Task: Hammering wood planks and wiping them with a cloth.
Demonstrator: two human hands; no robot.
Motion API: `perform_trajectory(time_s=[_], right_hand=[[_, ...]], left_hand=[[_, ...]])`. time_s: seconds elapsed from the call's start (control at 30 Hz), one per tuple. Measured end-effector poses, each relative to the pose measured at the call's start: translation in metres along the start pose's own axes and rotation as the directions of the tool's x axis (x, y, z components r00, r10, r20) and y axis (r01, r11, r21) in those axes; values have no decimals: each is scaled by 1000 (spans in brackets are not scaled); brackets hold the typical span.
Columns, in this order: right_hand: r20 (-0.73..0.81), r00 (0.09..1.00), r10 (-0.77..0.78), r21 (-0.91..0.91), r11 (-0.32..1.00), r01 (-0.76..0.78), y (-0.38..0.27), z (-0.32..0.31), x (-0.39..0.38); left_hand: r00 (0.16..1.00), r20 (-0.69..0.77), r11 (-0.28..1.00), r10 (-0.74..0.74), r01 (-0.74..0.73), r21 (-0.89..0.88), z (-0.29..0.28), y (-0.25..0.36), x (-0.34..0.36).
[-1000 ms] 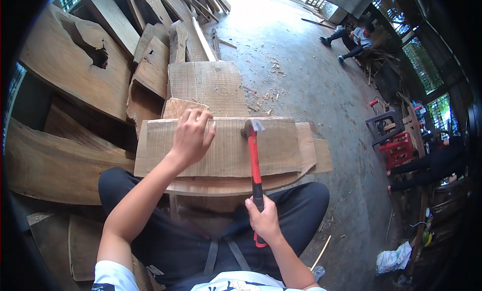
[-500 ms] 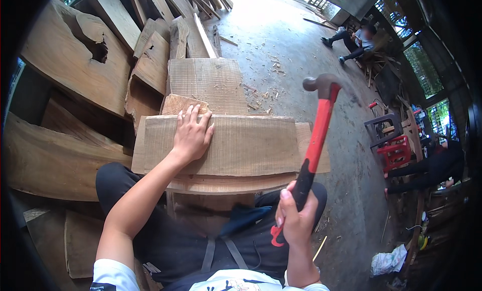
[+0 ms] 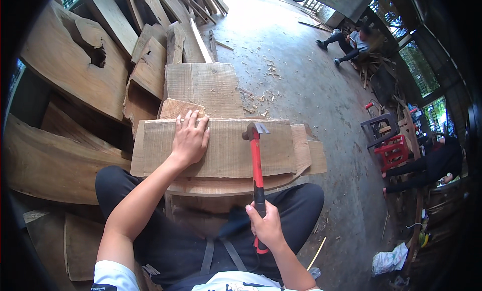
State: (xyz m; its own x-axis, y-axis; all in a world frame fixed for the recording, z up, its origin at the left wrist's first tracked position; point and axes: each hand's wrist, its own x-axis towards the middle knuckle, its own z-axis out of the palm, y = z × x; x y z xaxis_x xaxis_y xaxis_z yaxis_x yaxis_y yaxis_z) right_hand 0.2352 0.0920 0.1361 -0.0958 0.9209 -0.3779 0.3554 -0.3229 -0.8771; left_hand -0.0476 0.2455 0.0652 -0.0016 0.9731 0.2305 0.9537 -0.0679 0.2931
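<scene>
My right hand grips a claw hammer by its black and red handle. The steel head is over the right part of a sawn wooden plank; whether it touches the wood I cannot tell. My left hand lies flat on the plank's left half, its fingers stretched to the far edge. Just beyond those fingertips sits a small pale wood block. Beneath the top plank, another board with a curved edge sticks out toward me and to the right.
Large wood slabs lean and lie along the left. Wood chips litter the concrete floor. One person sits at the far right; another is by the red stool. A white plastic bag lies lower right.
The hammer has come down and left from its raised position, its head now over the plank. My left hand keeps its place on the wood. The curved-edged lower board shows more at the right.
</scene>
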Motion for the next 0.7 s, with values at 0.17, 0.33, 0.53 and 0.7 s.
perform_trajectory(time_s=[0.17, 0.33, 0.53, 0.7], right_hand=[[-27, 997, -72, 140, 987, 75, -63, -11, -8], [-54, 987, -154, 184, 970, 162, -89, -17, -32], [-8, 996, 83, 94, 992, -82, -18, 20, -32], [-7, 986, 168, -46, 985, -168, 47, 41, -32]], left_hand=[[1000, 23, 1000, -10, 10, 21, -1, 0, 0], [1000, 17, 1000, 4, -5, 17, -1, 0, -1], [1000, 1, 1000, 21, -21, 15, -1, 0, -1], [1000, 3, 1000, 21, -21, 13, -1, 2, -4]])
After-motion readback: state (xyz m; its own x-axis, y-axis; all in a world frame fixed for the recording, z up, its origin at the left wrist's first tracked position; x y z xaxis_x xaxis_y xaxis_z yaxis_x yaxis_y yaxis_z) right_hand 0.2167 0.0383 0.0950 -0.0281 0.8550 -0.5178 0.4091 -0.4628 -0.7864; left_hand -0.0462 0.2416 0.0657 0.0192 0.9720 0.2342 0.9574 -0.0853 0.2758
